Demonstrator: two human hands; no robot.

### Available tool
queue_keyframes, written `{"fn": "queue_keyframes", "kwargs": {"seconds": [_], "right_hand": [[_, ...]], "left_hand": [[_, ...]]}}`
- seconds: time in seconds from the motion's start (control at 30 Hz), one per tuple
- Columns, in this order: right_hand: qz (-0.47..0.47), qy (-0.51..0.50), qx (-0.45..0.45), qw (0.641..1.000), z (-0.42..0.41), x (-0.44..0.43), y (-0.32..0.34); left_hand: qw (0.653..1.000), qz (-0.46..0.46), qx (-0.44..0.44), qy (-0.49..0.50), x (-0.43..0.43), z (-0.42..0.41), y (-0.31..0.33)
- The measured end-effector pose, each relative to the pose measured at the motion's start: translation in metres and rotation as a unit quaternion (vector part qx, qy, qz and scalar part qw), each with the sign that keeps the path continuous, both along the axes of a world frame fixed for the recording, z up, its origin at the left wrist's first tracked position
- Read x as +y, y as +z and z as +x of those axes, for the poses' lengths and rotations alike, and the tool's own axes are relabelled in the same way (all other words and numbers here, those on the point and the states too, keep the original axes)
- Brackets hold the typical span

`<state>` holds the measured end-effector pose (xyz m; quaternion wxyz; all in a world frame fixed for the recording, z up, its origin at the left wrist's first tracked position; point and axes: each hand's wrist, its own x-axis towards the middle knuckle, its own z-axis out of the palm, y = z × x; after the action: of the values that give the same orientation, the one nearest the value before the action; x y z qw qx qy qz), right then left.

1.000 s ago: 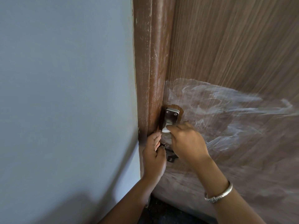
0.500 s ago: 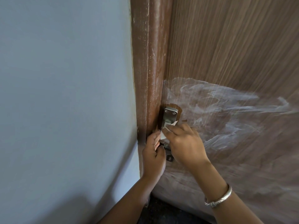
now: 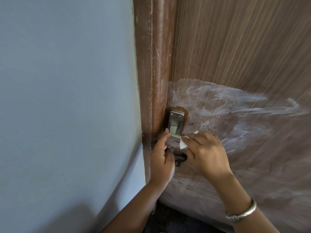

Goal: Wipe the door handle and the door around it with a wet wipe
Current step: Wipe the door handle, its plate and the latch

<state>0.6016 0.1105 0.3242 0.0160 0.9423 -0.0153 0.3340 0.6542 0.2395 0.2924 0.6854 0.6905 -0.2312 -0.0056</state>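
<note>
A brushed-metal latch plate (image 3: 176,121) with two screws sits on the brown wooden door (image 3: 235,56), close to the door frame. My right hand (image 3: 205,152) pinches a white wet wipe (image 3: 183,143) against the plate's lower right corner. My left hand (image 3: 161,157) curls around the lower part of the latch at the door's edge, its fingertips touching the plate's left side. A dark metal piece (image 3: 180,158) shows between my two hands. White streaky smears (image 3: 227,106) spread over the door to the right of the plate.
The reddish-brown door frame (image 3: 151,64) runs vertically left of the latch. A pale blue-grey wall (image 3: 67,98) fills the left side. Dark floor (image 3: 168,221) shows at the bottom. A silver bangle (image 3: 242,214) circles my right wrist.
My right hand with the wipe has slid down and to the right off the plate's middle, uncovering more of the metal plate. My left hand stays at the door's edge.
</note>
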Motion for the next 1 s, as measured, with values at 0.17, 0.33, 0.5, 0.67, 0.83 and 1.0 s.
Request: {"fn": "queue_keyframes", "kwargs": {"seconds": [0.17,0.33,0.5,0.67,0.83,1.0], "right_hand": [[-0.001,-0.009,0.002,1.0,-0.005,-0.004,-0.002],[0.012,0.013,-0.021,1.0,-0.012,-0.004,-0.007],[0.054,-0.004,-0.05,0.997,-0.013,-0.009,-0.011],[0.027,0.024,-0.055,0.998,-0.019,-0.014,-0.014],[0.104,-0.011,-0.108,0.989,-0.022,-0.017,-0.018],[0.132,0.019,-0.115,0.984,-0.026,-0.014,-0.022]], "left_hand": [[1.0,0.014,-0.017,-0.006,0.0,-0.001,0.0],[1.0,0.021,-0.016,-0.006,0.0,0.0,0.0],[0.999,0.028,-0.018,-0.013,0.0,0.001,-0.003],[0.999,0.029,-0.02,-0.015,0.001,0.002,-0.003],[0.999,0.025,-0.02,-0.017,0.0,0.003,-0.005],[0.999,0.031,-0.024,-0.014,0.002,0.003,-0.004]]}}
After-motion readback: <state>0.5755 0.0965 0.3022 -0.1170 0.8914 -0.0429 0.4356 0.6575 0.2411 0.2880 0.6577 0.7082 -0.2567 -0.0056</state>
